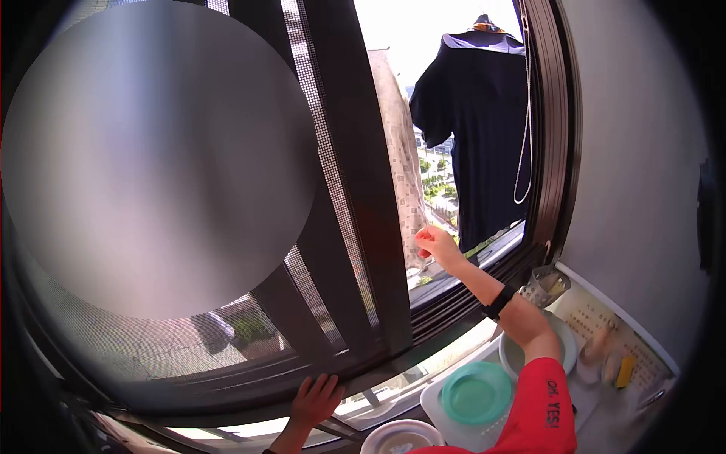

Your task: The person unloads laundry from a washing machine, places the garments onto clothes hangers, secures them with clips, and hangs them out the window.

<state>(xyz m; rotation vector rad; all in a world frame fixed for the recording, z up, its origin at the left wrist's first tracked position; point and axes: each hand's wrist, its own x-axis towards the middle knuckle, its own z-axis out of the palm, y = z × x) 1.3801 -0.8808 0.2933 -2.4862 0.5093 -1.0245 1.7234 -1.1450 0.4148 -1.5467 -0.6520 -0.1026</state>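
I'm getting blurry grey disc (159, 159) covering much of left window (136, 340). Right arm (525, 321) hiding part of bowl (511, 349). Not telling whether right hand (437, 246) is touching patterned cloth (397, 136). Bottom edge cutting off left arm (290, 440), round container (401, 440). Paper's (586, 310) print showing too small. Black rim (711, 45) swallowing dark object (705, 216), far right.

"OH, YES!" reads in dark letters on the red sleeve (529, 412); the printed sheet's (581, 309) characters are too small to read.

We see daylight (389, 23) through the dark-framed window (359, 151), a grey wall (643, 151) right of it, trees (436, 183) beyond it.
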